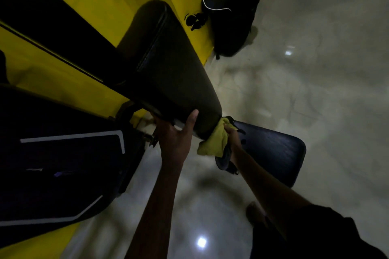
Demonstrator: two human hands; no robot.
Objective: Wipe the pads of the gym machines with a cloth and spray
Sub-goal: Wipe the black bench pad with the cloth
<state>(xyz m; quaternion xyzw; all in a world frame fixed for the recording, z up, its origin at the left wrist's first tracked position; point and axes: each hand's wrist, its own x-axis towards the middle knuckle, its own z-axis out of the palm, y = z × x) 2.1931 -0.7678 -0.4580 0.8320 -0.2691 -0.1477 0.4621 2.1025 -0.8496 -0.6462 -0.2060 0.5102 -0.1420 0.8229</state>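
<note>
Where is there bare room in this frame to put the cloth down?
Bare: the pale floor right of the long pad, between bag and seat pad; also the seat pad's right half. Crowded: the long pad's near end, where the left hand grips and the right hand holds the cloth.

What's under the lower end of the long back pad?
The yellow cloth, gripped by the right hand, lies against it, with the seat pad beyond. The left hand holds the back pad by its edge. The joint between pads is covered.
</note>
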